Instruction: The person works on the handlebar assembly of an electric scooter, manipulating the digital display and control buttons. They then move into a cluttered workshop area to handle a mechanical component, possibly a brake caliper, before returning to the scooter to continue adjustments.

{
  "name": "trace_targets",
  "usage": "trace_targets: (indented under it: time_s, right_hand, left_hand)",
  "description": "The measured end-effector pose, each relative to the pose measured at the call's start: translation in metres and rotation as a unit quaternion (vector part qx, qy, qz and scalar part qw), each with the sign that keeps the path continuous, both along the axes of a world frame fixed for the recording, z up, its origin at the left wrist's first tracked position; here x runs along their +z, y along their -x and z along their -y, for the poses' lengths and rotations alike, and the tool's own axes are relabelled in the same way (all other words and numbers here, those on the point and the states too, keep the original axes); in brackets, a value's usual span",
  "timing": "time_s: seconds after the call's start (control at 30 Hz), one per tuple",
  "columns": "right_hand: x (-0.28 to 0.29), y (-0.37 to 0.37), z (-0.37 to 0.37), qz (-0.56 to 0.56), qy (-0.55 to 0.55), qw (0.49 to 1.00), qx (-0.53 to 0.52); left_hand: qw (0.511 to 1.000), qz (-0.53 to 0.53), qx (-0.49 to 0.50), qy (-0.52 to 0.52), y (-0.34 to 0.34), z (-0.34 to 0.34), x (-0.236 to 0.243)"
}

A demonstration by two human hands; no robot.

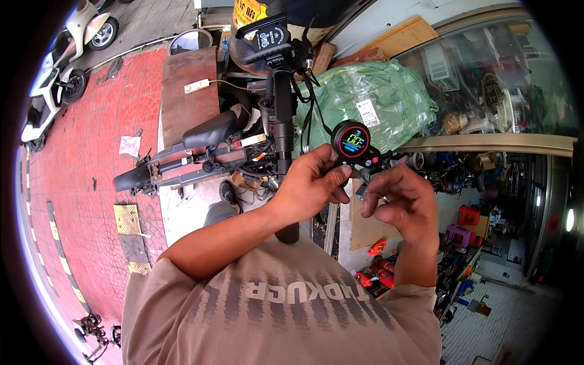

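Observation:
A round black scooter display (351,141) with a red ring and a lit, colourful screen is held up in front of me. My left hand (311,185) is closed on it, thumb and fingers pinching its lower edge. At its lower right side is a small button pod (372,160) with a red button. My right hand (406,198) is beside the pod, its fingers curled toward the thumb. Whatever they may pinch is too small to make out. To the left stands an electric scooter's black handlebar (283,121), with dark cables running from its top toward the display.
The scooter's black seat (210,129) extends left over the red paving (91,182). Behind the display lies a large green wrapped bundle (365,91). A glass case (480,85) stands at the right, with tools and red parts (380,274) below. Parked scooters (52,97) are at far left.

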State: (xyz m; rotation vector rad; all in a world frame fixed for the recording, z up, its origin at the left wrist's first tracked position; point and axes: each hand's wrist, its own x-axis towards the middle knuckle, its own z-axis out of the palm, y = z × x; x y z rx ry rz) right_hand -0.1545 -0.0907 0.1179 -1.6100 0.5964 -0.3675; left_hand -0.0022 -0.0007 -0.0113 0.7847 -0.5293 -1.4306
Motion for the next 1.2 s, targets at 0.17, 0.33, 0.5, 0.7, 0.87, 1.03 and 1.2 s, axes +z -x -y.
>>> trace_targets:
  time_s: [0.17, 0.33, 0.5, 0.7, 0.87, 1.03, 1.2]
  right_hand:
    - [-0.012, 0.02, 0.02, 0.008, -0.136, 0.989, 0.059]
    - [-0.004, 0.003, -0.001, -0.014, 0.101, 0.995, 0.005]
    - [-0.025, 0.013, 0.005, 0.093, -0.06, 0.994, -0.016]
    - [-0.042, 0.008, 0.005, 0.15, 0.134, 0.98, -0.011]
    - [-0.056, -0.012, -0.015, 0.16, 0.168, 0.968, -0.101]
    - [-0.071, -0.018, -0.013, 0.196, 0.2, 0.953, -0.116]
    - [-0.061, -0.016, -0.012, 0.153, 0.183, 0.965, -0.112]
  left_hand:
    - [1.0, -0.001, 0.002, 0.007, 0.005, 0.003, -0.005]
    - [1.0, -0.007, 0.015, 0.006, 0.005, 0.002, -0.007]
    - [0.999, -0.048, -0.004, -0.003, 0.0, 0.0, -0.004]
    - [0.997, -0.059, 0.041, 0.014, 0.005, 0.004, -0.008]
    - [0.996, -0.067, 0.045, 0.028, 0.005, 0.005, -0.007]
    - [0.996, -0.078, 0.04, 0.026, 0.003, 0.003, -0.005]
    - [0.995, -0.089, 0.043, 0.022, 0.003, 0.003, -0.004]
